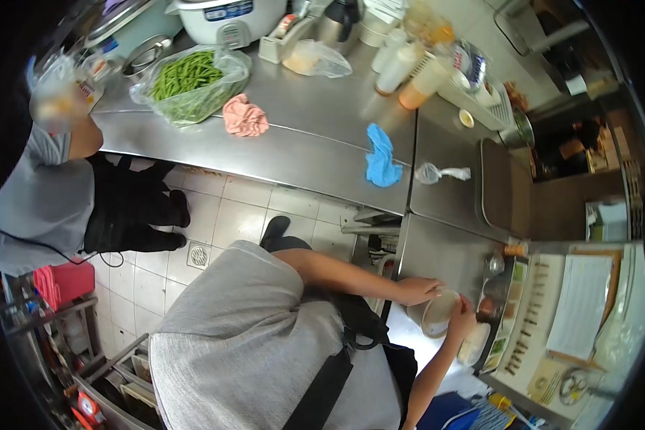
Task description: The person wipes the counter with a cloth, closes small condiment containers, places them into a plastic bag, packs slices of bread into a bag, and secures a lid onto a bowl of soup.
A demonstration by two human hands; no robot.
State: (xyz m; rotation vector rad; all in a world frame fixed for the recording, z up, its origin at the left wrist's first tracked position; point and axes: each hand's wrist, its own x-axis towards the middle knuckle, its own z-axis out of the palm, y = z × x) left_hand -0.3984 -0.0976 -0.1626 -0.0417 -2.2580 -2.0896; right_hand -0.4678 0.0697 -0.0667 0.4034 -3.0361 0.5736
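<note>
A pale round bowl (433, 315) is between my two hands over the steel counter on the right. The fingers of my left hand (417, 290) are closed at its upper rim. My right hand (463, 319) pinches the rim on the side toward the ingredient containers. What lies inside the bowl is too small to make out. Close by my right hand is a whitish, clear-looking container (473, 344).
A row of small ingredient containers (507, 308) lines the counter's far edge. A blue cloth (382, 158), a pink cloth (245, 116), a bag of green beans (186, 79) and squeeze bottles (400, 68) are on the long counter. Another person (50, 179) stands at the left.
</note>
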